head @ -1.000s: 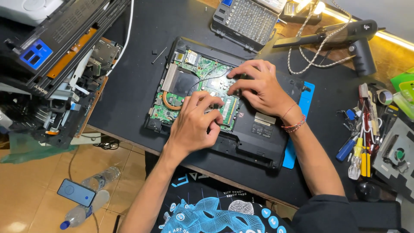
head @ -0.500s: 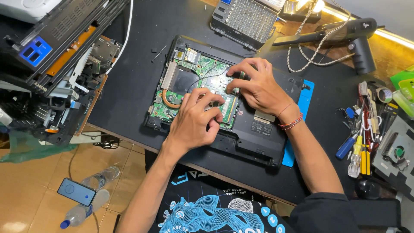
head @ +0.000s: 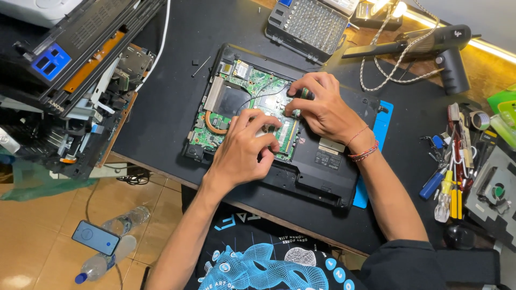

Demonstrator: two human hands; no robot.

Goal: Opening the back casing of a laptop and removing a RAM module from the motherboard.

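Since one second ago, almost no shift: both hands at the same spot over the open laptop (head: pixel 301 156), only left hand (head: pixel 244 153) fingers curled a bit more, right hand (head: pixel 322 110) turned slightly.

Left hand fingers bent together, tips pressing down on the green circuit board (head: pixel 244 88) near its lower right part; maybe holding a small pale piece under the tips, hard to see. Right hand fingers clamped around a small screwdriver (head: pixel 305 94) with dark handle, held just above the left fingertips, tip hidden by the fingers. Red thread bracelets (head: pixel 364 150) on the right wrist.

Laptop lying bottom-up on the black tabletop (head: pixel 166 102), cover off, directly under both sets of fingers. Blue flat tool (head: pixel 382 121) sticking out from under the laptop, right of the right hand.

Beyond the right fingers, grey screwdriver bit case (head: pixel 309 24) and black handheld blower (head: pixel 430 45) with a cord. Far right of the fingers, heap of screwdrivers (head: pixel 449 182) with coloured handles. Left of the left fingers, well apart, dismantled printer (head: pixel 70 80). Below, on the floor, phone (head: pixel 95 238) beside plastic bottles (head: pixel 102 263).
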